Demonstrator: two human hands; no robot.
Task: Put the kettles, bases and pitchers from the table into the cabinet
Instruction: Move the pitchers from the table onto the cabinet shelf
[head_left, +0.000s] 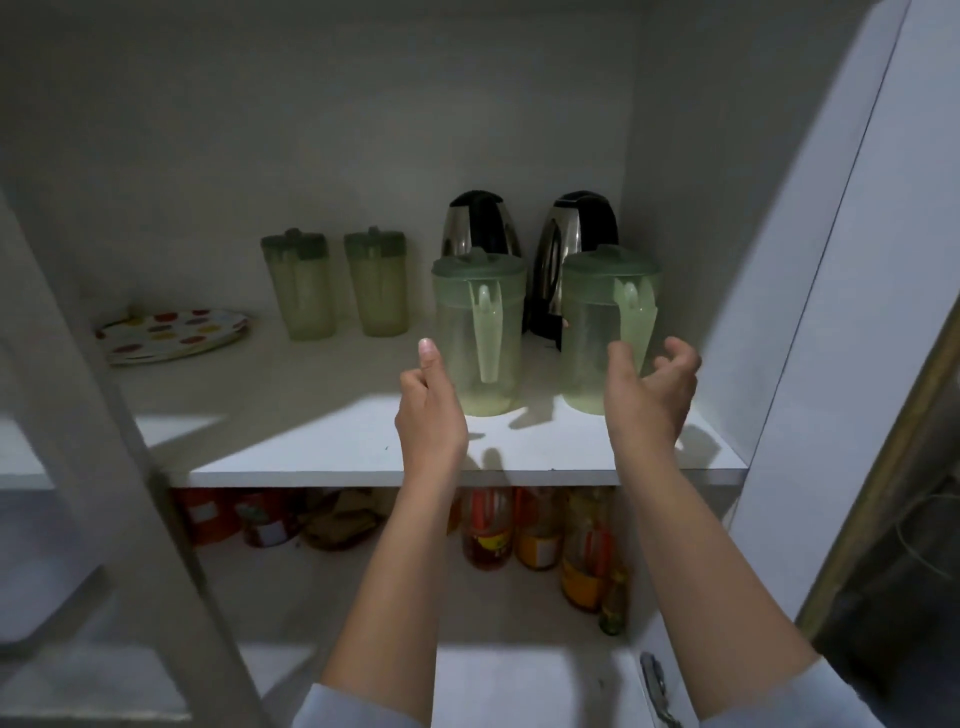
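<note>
Two pale green lidded pitchers stand on the cabinet's upper shelf (337, 447), handles facing me: a left pitcher (478, 317) and a right pitcher (597, 322). Behind them are two steel-and-black kettles, a left kettle (480, 223) and a right kettle (576, 234). Two narrower green pitchers, one (301, 286) beside the other (375, 283), stand further left. My left hand (431, 400) is just left of the left pitcher, thumb up, fingers loosely curled, holding nothing. My right hand (649, 389) hovers at the right pitcher's base, thumb in front of it, fingers spread beside it.
A dotted plate (171, 335) lies at the shelf's left. The lower shelf holds bottles (488, 530) and jars (265, 519). The open cabinet door (810, 260) stands at the right, and a white frame (104, 415) crosses the left foreground.
</note>
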